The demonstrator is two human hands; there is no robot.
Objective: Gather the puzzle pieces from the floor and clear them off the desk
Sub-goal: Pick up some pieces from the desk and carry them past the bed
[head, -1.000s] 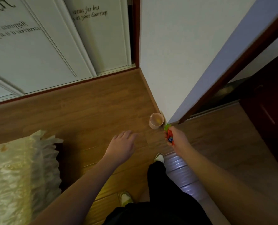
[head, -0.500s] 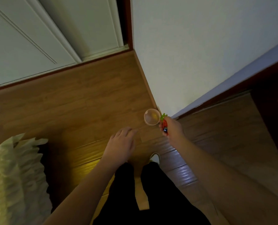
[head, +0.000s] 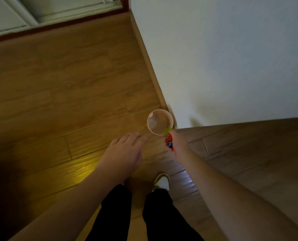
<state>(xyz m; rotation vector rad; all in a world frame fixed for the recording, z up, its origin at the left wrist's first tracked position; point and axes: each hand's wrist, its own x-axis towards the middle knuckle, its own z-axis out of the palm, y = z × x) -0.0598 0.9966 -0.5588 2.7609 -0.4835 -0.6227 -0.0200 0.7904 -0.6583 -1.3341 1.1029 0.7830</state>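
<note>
A round paper cup (head: 160, 121) stands on the wooden floor at the corner of a white wall. My right hand (head: 178, 143) is closed on green, red and blue puzzle pieces (head: 168, 138), held right at the cup's near rim. The green piece overlaps the rim. My left hand (head: 123, 153) hovers over the floor a little to the left of the cup, palm down, fingers loosely spread, holding nothing.
The white wall (head: 223, 58) and its baseboard (head: 148, 63) run along the right. White sliding doors (head: 40, 13) close the far side. My legs in dark trousers (head: 141, 214) and a light shoe (head: 161, 182) are below the hands.
The view has dropped closer to the floor and the cup. My right hand has carried the pieces up to the cup's rim. My left hand stayed beside it.
</note>
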